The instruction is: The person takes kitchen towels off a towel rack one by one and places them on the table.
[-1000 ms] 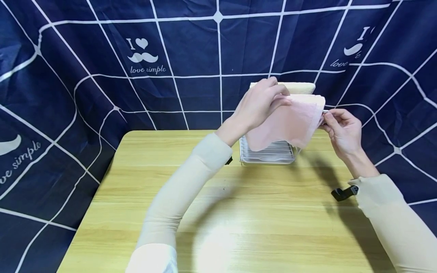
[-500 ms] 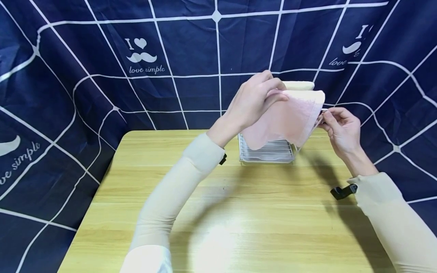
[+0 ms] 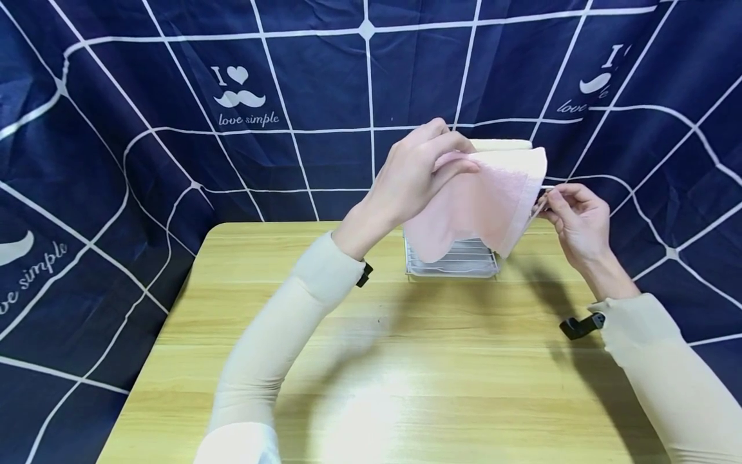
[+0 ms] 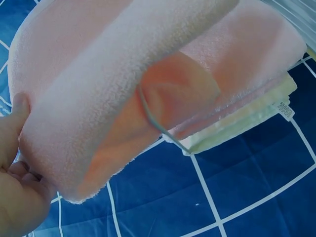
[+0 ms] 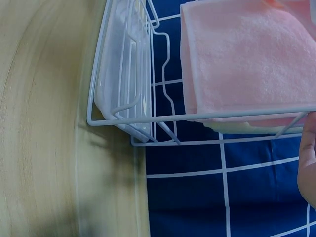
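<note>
A pink towel (image 3: 493, 200) hangs over the upper part of a white wire rack (image 3: 458, 264) at the back of the table. My left hand (image 3: 414, 171) pinches its left edge between thumb and fingers; in the left wrist view this edge is drawn out and curls away from a rack wire (image 4: 163, 127). Behind it hangs a pale yellow towel (image 3: 501, 145) with a small label. My right hand (image 3: 580, 222) grips the upper right of the rack frame. In the right wrist view the rack's side wire (image 5: 247, 112) runs to the fingers, only partly visible there.
The rack has a white tray (image 5: 113, 84) at its base and stands on a wooden table (image 3: 261, 309). Right behind it a dark blue curtain (image 3: 324, 161) with white lines hangs around the table. Black wrist cameras (image 3: 581, 327) sit at the cuffs.
My left hand has moved left and slightly upward, drawing the pink towel's left side along with it. My right hand stays on the rack almost unmoved.
</note>
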Tool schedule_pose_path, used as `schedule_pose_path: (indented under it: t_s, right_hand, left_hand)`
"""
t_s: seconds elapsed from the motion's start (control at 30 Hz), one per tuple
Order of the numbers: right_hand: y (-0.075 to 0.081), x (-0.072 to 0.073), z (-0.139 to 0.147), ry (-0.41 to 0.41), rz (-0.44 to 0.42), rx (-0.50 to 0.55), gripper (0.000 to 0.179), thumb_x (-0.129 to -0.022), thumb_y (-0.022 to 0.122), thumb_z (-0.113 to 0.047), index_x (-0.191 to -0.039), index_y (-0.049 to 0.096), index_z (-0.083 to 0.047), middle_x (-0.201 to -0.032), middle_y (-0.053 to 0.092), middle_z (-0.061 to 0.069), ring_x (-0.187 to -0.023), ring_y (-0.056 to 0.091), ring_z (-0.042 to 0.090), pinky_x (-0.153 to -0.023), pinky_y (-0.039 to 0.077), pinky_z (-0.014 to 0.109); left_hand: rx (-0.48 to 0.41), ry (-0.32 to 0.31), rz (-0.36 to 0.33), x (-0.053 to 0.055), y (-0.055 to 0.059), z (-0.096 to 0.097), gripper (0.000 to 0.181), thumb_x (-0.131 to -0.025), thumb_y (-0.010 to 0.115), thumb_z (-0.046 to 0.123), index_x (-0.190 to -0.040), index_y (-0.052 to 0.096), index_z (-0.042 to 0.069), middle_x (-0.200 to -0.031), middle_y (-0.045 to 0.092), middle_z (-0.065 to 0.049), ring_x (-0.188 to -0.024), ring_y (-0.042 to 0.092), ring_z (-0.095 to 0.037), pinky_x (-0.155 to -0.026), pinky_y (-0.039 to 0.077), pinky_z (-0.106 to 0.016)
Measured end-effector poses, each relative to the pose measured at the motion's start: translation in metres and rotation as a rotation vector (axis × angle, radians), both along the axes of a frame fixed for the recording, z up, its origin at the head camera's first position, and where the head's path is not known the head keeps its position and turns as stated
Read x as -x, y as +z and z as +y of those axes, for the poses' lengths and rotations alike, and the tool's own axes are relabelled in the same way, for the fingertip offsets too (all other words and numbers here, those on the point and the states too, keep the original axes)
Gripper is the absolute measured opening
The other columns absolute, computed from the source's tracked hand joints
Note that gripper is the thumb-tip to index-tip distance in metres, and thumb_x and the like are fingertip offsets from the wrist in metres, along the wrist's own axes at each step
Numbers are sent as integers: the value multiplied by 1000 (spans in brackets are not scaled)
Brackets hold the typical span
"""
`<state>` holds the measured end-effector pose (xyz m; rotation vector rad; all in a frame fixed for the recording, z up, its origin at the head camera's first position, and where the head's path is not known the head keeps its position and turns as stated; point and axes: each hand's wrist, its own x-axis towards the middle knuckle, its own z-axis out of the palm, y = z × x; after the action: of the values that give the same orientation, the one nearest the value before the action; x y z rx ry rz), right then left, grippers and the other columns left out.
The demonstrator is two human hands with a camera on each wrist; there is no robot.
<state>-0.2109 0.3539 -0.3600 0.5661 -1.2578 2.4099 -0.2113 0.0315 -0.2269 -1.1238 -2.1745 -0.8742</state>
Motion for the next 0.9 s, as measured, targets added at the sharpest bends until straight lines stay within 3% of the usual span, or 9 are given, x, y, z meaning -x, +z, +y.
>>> schedule_pose_path:
  t_s: [0.43,0.63,0.9]
  right_hand:
    - [0,1,2,15,-24,16,15,-98,53,20,-100,68,17,-86,76,23,-77,76,28,-72,65,34]
    - [1,0,0,20,-10,15,17,-98,52,20,-99,68,16,-86,76,23,-77,76,28,-72,65,34]
    - [1,0,0,14,-15,15,16,-98,52,21,-99,68,17,-85,75,23,-77,76,28,-72,65,35]
  left_hand:
    - [-117,-43,52,-10,-8,-29,22,-95,79,26,-103,79,5,-90,67,-9,-84,61,-21,-79,50,-28]
    - [-171,-41,83,-15,-6,-42,21,-94,81,24,-99,78,4,-91,69,-11,-82,64,-23,-79,52,-31]
    - [-118,-3,84,-26,-2,-66,19,-94,80,24,-99,78,6,-90,69,-10,-89,64,-25,-83,52,-35]
